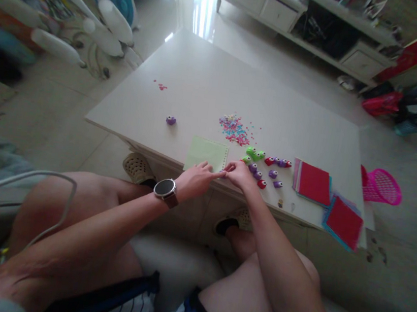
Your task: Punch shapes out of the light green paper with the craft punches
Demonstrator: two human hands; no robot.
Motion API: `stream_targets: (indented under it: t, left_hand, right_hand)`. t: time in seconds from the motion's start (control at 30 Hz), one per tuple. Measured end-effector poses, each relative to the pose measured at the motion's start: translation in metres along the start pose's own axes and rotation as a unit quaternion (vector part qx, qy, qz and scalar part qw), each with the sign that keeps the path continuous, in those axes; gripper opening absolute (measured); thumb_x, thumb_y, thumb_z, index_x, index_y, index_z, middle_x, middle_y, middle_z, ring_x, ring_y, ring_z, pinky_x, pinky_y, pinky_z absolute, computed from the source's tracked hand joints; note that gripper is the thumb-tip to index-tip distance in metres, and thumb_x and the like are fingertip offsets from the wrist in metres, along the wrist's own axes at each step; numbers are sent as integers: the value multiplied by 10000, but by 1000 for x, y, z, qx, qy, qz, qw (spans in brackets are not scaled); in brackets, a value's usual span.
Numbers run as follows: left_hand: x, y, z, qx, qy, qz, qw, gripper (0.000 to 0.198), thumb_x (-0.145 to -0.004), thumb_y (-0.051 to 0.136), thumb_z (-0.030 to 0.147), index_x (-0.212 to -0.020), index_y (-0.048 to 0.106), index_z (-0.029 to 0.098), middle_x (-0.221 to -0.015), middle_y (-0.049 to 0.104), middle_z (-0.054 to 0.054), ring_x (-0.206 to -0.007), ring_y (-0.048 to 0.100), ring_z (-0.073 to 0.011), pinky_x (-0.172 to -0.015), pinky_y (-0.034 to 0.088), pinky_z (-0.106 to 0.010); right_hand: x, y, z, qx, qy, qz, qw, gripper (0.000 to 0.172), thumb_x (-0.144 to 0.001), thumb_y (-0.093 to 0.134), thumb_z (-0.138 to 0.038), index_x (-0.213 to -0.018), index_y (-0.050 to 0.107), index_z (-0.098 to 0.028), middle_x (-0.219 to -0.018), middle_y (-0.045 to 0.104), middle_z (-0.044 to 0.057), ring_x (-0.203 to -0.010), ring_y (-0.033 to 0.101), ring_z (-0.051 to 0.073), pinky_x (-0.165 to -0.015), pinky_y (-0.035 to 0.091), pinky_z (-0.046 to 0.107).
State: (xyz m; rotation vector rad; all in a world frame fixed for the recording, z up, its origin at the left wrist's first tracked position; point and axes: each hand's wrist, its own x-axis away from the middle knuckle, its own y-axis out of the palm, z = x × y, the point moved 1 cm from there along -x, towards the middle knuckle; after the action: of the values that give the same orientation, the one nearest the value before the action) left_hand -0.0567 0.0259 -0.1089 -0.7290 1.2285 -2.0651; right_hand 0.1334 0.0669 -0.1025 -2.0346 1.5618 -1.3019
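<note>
A pale green sheet of paper lies at the table's near edge, with a row of small dots along its top and right edges. My left hand, wearing a watch, rests on the sheet's lower part with its fingers stretched out. My right hand is pinched at the sheet's lower right corner, touching the left hand's outstretched digit. Something small and purplish shows between the fingertips, too small to name. Beyond my right hand sit several small purple, green and red pieces with white, eye-like spots.
A heap of tiny coloured bits lies beyond the sheet. One purple piece and a few pink bits are at left. Stacks of red-topped square sheets lie right, near a pink basket. A white cabinet stands behind.
</note>
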Motion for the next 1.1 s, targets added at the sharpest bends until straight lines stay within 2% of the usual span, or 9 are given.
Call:
stream_targets:
  t: [0.2, 0.27, 0.33, 0.4, 0.5, 0.6, 0.7, 0.9, 1.1]
  left_hand:
    - [-1, 1, -7, -8, 20, 8, 1000, 687, -951, 522, 56, -1584, 542, 324, -1171, 710, -82, -1139, 649, -232, -1122, 520, -397]
    - [-2, 2, -8, -10, 42, 5, 999, 715, -946, 493, 38, -1615, 497, 290, -1151, 728, -77, -1102, 678, -216, -1157, 498, -393]
    - [-2, 3, -9, -6, 48, 6, 999, 773, -918, 469, 12, -1656, 421, 237, -1192, 745, -82, -1152, 692, -208, -1220, 450, -399]
    - [-2, 4, -8, 0, 27, 12, 1000, 804, -894, 461, 3, -1674, 364, 169, -1297, 740, -114, -1290, 662, -225, -1251, 422, -407]
    - [-1, 4, -4, 4, -15, 12, 1000, 768, -907, 461, 29, -1664, 350, 89, -1377, 712, -176, -1428, 590, -287, -1191, 484, -411]
    - [-2, 0, 0, 5, -35, 6, 999, 747, -923, 476, 58, -1659, 350, 84, -1355, 712, -195, -1419, 597, -305, -1122, 529, -411]
    - [-2, -6, 3, 3, -41, 1, 999, 746, -918, 510, 75, -1648, 359, 96, -1345, 713, -189, -1380, 620, -293, -1120, 527, -406]
    - [1, -12, 2, -1, -81, 1, 997, 708, -941, 536, 126, -1632, 386, 89, -1301, 707, -181, -1294, 646, -300, -1071, 545, -394]
    - [1, -11, 0, 4, -97, 4, 995, 654, -949, 532, 122, -1593, 426, 88, -1323, 698, -191, -1289, 639, -290, -1062, 546, -390]
  right_hand:
    - [4, 0, -1, 15, -18, 18, 1000, 53, -867, 787, -84, -854, 760, -128, -870, 784, 85, -782, 694, 160, -649, 448, 222]
    - [5, -4, 4, 0, -17, -6, 1000, 25, -900, 778, -115, -883, 767, -130, -890, 790, 89, -778, 700, 162, -657, 462, 228]
    - [5, -11, 9, 13, -29, 6, 999, 38, -934, 767, -155, -903, 768, -134, -930, 797, 96, -811, 711, 171, -703, 484, 242]
    - [7, -17, 12, 42, -42, 47, 997, 88, -982, 718, -179, -923, 764, -134, -972, 798, 109, -862, 718, 185, -769, 501, 264]
    - [10, -20, 14, 56, -54, 69, 995, 116, -1007, 704, -222, -1014, 767, -124, -1044, 794, 126, -937, 726, 202, -846, 518, 285]
    - [13, -16, 15, 99, -85, 73, 989, 213, -926, 804, -223, -1117, 779, -131, -1151, 776, 136, -1058, 717, 235, -935, 521, 306]
    - [14, -11, 19, 143, -107, 84, 980, 172, -941, 763, -190, -1107, 797, -158, -1168, 761, 120, -1100, 701, 249, -989, 506, 324]
    - [13, -20, 31, 196, -101, 128, 967, 139, -961, 681, -188, -1063, 771, -156, -1134, 753, 131, -1074, 676, 275, -937, 494, 348]
    - [17, -25, 33, 241, -84, 113, 960, 179, -920, 649, -139, -1062, 756, -166, -1122, 732, 140, -1068, 658, 295, -901, 480, 372]
